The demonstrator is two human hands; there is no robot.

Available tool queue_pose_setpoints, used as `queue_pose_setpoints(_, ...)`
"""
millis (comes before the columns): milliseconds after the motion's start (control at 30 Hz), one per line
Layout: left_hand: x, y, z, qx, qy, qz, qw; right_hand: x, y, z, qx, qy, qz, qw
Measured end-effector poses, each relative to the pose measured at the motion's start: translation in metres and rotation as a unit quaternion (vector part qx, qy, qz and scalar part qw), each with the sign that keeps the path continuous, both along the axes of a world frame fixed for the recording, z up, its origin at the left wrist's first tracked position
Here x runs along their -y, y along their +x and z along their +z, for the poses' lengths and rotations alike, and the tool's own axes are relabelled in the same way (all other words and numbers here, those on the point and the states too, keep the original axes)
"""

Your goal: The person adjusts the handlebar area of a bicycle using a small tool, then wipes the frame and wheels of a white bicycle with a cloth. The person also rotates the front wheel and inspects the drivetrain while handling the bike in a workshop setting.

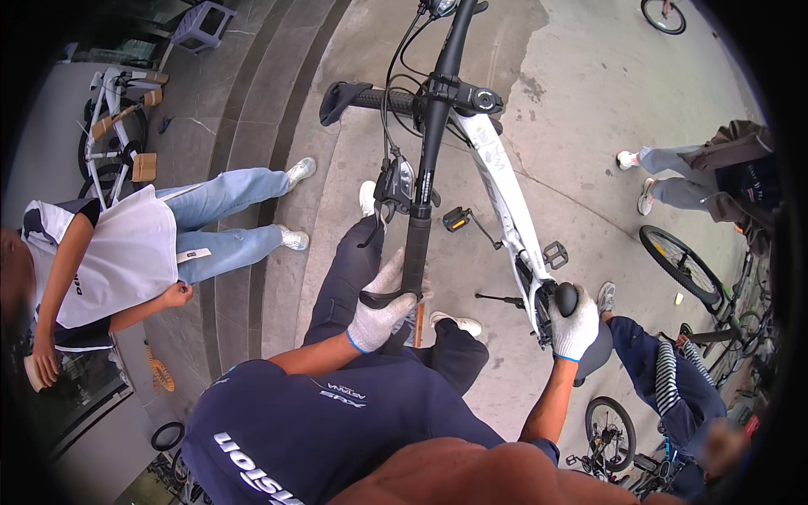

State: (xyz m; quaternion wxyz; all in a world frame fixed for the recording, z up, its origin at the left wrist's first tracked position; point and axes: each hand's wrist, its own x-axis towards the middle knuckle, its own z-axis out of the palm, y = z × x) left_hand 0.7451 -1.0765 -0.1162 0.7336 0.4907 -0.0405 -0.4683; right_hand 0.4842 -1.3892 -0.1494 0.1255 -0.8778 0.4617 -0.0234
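A white-framed bicycle point(505, 198) with a black handlebar point(425, 160) stands in front of me on the concrete. My left hand point(380, 318), in a white work glove, is closed around the near end of the black handlebar grip point(414, 252). A shifter and brake lever point(396, 181) sit just above that grip. My right hand point(574, 330), also gloved, holds the dark saddle point(566, 296) at the frame's near end. A thin brown stick-like piece point(418, 326) shows just below my left hand. My dark trouser legs and white shoes lie under the bar.
A person in a white top and light jeans point(210, 219) sits on the grey steps to the left. Another white bicycle point(114, 126) leans at the upper left. A crouching person point(673, 379) and bicycle wheels point(682, 265) crowd the right side. Someone in a brown jacket point(724, 164) stands at the far right.
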Motion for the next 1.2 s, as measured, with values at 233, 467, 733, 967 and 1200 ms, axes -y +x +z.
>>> queue_pose_setpoints(233, -0.049, 0.034, -0.072, 0.29, -0.055, -0.238, 0.925, -0.035, -0.034, -0.014, 0.013, -0.068, -0.031, 0.997)
queue_pose_setpoints(467, 0.054, 0.312, -0.325, 0.485, 0.42, 0.095, 0.761, -0.066, -0.052, -0.028, 0.063, -0.115, -0.039, 0.991)
queue_pose_setpoints(733, 0.151, 0.295, -0.398, -0.047, -0.132, 0.273, 0.952, -0.082, -0.054, -0.041, 0.07, -0.153, -0.042, 0.985)
queue_pose_setpoints(967, 0.116, 0.215, -0.304, 0.113, -0.338, -0.02, 0.934, -0.1, -0.043, -0.052, 0.071, -0.29, -0.028, 0.954)
queue_pose_setpoints(1200, 0.033, 0.062, -0.281, 0.088, -0.221, -0.327, 0.914, -0.211, 0.021, -0.179, 0.408, -0.055, -0.035, 0.911)
